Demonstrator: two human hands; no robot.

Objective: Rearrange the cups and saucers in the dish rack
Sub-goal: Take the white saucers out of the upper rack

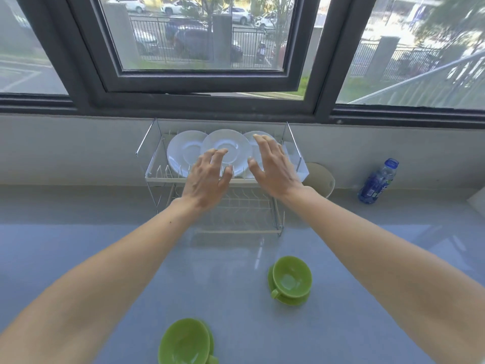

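Note:
A two-tier wire dish rack (pixel 157 177) stands against the wall under the window. Three white saucers lean upright in its top tier: a left saucer (pixel 183 151), a middle saucer (pixel 227 145) and a right saucer (pixel 256 153) partly hidden behind my right hand. My left hand (pixel 207 177) hovers in front of the middle saucer with fingers spread and slightly bent, holding nothing. My right hand (pixel 273 166) is open in front of the right saucer, fingers straight. Two green cups sit on the counter, one (pixel 291 278) on a green saucer, one (pixel 185 342) at the near edge.
The rack's lower tier (pixel 244 211) holds nothing I can see. A beige round board (pixel 321 179) leans on the wall right of the rack. A blue water bottle (pixel 378 182) stands further right. The grey counter (pixel 105 245) spreads in front.

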